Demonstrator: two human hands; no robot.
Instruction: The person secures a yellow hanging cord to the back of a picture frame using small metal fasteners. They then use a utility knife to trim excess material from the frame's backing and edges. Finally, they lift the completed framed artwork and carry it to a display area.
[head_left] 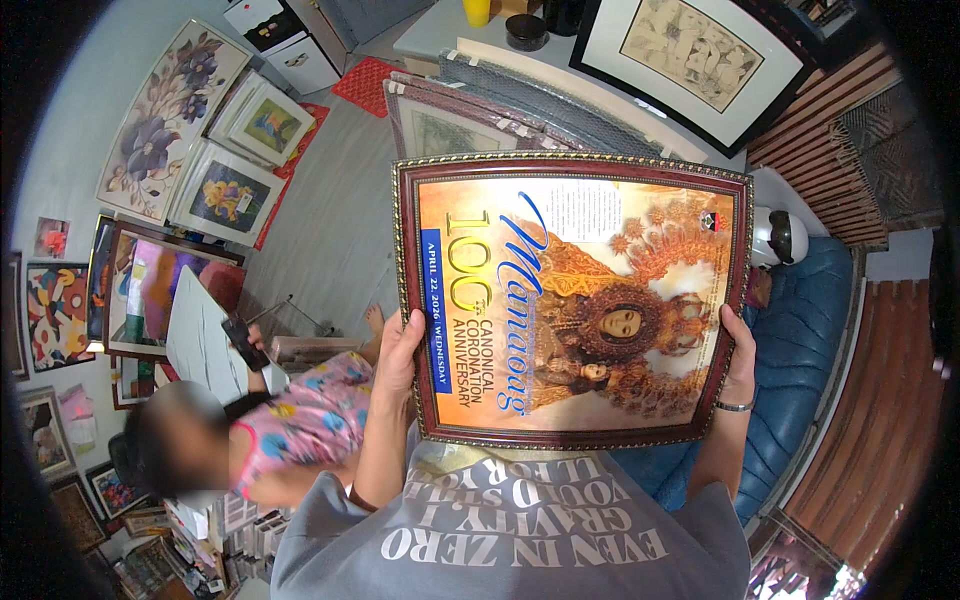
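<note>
In front of my chest I hold a framed poster [590, 300], turned on its side, with a dark red-brown wooden frame and a beaded gold edge. It shows an ornate crowned statue in orange and gold, with a blue band along its left end. My left hand [400, 350] grips the frame's left side, thumb on the front edge. On the opposite side my right hand [738, 355], with a metal bracelet at the wrist, grips the frame in the same way. The fingers behind the frame are hidden.
At left a person [300, 420] in a pink patterned garment sits holding a dark phone [243, 342]. Framed pictures [225, 190] lean along the left wall. Wrapped frames [460, 125] stand beyond the poster, near a large black-framed drawing [690, 50]. A blue sofa [810, 350] is on my right.
</note>
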